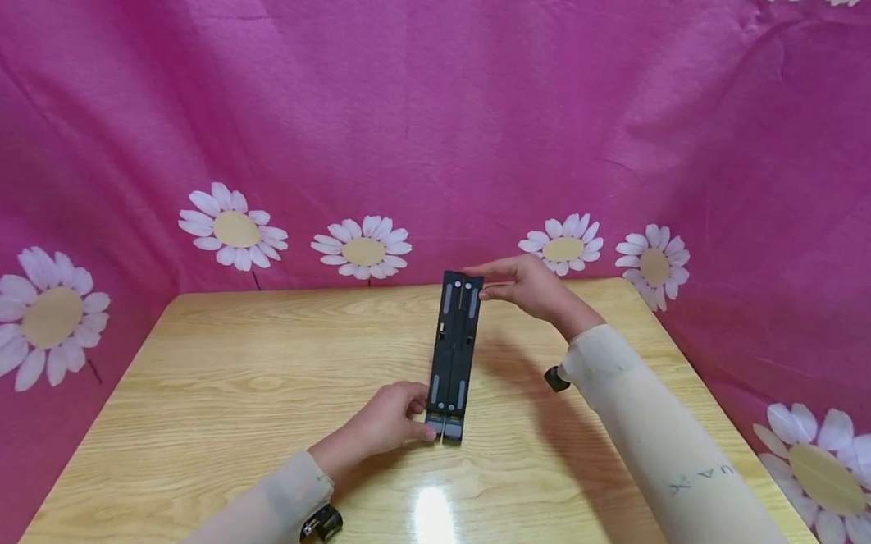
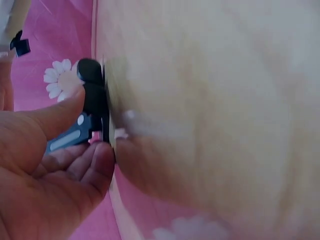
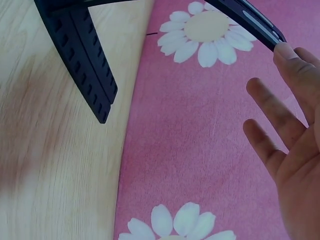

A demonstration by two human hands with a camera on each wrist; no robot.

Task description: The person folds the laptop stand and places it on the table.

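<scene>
A black folding laptop stand point(image 1: 454, 345), narrow and with grey pads along it, stands tilted over the wooden table, its lower end close to the tabletop. My left hand point(image 1: 387, 418) grips that lower end, thumb on one side and fingers on the other; the left wrist view has the thumb on its dark hooked tip point(image 2: 94, 97). At the raised far end, my right hand point(image 1: 536, 287) pinches the corner between thumb and forefinger. In the right wrist view its other fingers are spread away from the stand, and a notched double bar point(image 3: 82, 62) hangs down from the frame.
The light wooden table point(image 1: 262, 355) reaches back to a pink cloth point(image 1: 428, 124) printed with white daisies, which encloses the far side and both flanks. A small black device point(image 1: 321, 523) is strapped at the left wrist, another point(image 1: 556, 378) at the right.
</scene>
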